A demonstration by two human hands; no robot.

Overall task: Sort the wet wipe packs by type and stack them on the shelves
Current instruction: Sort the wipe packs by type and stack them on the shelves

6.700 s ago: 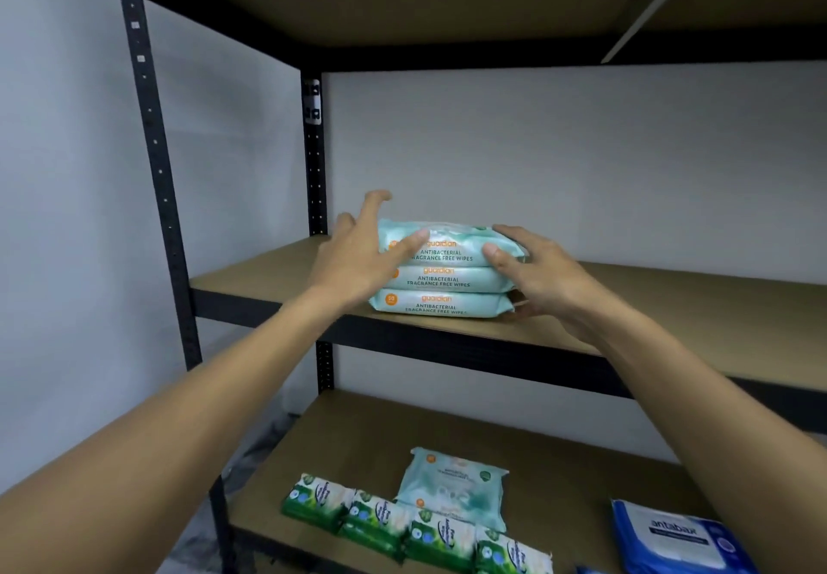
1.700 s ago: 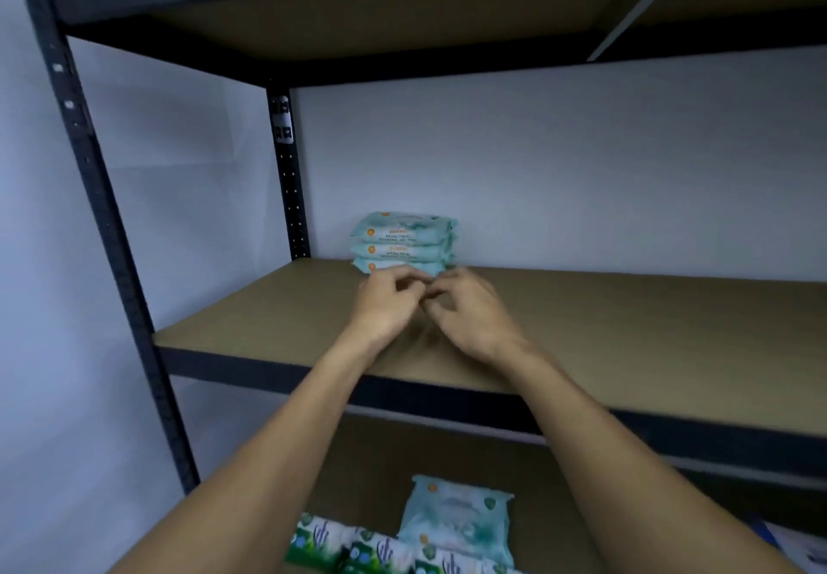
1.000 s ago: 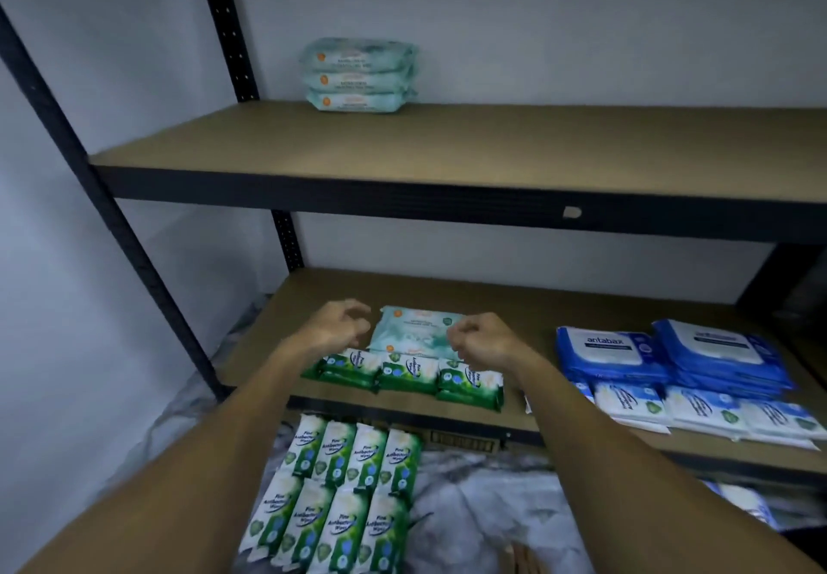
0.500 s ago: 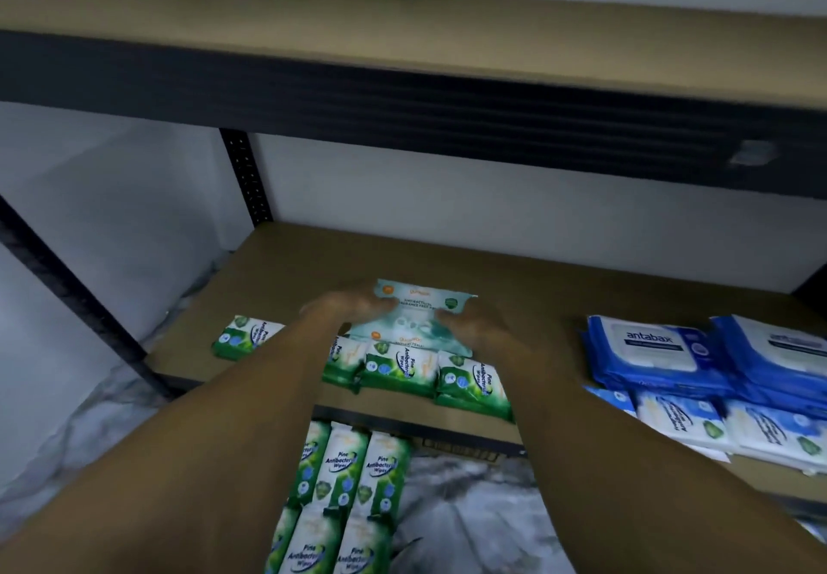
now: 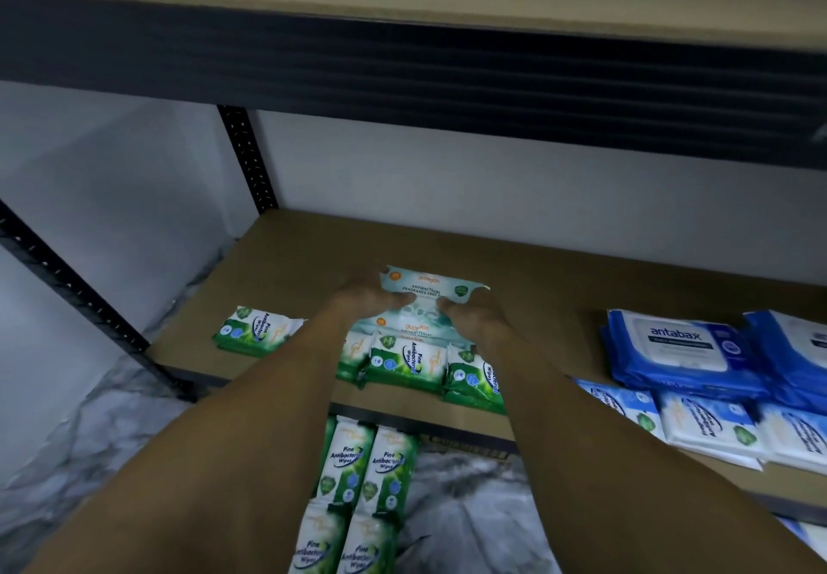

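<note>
I take this for a stockroom: a black steel rack [image 5: 402, 81] with punched uprights and bare board decks stands against a plain wall [image 5: 492, 179]. Matching green wipe packs [image 5: 405, 361] and blue wipe packs [image 5: 680, 350] lie in multiples on the rack's lower deck [image 5: 313, 251], with further green packs [image 5: 367, 461] on the floor [image 5: 89, 439] below it.

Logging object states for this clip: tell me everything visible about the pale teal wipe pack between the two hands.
The pale teal wipe pack is a soft, glossy plastic pouch with orange brand lettering, an orange dot, a green shield badge and dark print reading antibacterial, fragrance free. It is over the lower shelf, just behind the green pine packs, far edge tipped up, body buckled. The left hand grips its left side, the right hand its right.
</note>
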